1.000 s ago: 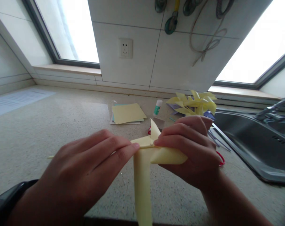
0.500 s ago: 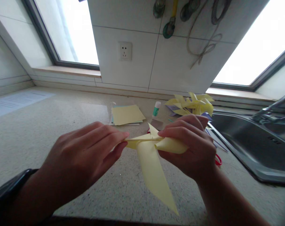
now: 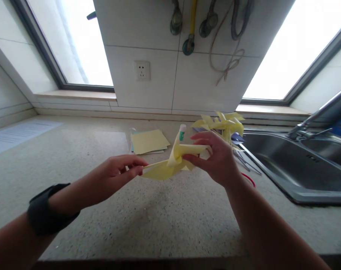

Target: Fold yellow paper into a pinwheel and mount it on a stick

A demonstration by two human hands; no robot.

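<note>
A pale yellow paper pinwheel point(image 3: 159, 171) is held above the counter between my two hands. My left hand point(image 3: 114, 171) is closed in a pinch at the left end of its thin stick point(image 3: 151, 165). On the other side, my right hand point(image 3: 217, 159) is closed on the folded paper near the pinwheel's centre, thumb below and fingers above. A glue stick point(image 3: 182, 134) with a white cap stands just behind the pinwheel, which hides its lower part. Behind my right hand lie several yellow paper pinwheels point(image 3: 225, 122) in a pile.
A stack of coloured paper sheets point(image 3: 150, 141) lies behind my left hand. Thin sticks point(image 3: 248, 162) and a red loop point(image 3: 249, 180) lie beside the steel sink point(image 3: 274, 161) on the right. A printed sheet point(image 3: 24, 133) is at the far left, and a socket point(image 3: 142, 70) is on the wall.
The pinwheel has turned, so the long vane that hung down now lies to the left along the stick. Both hands appear farther from the camera, and the view has shifted.
</note>
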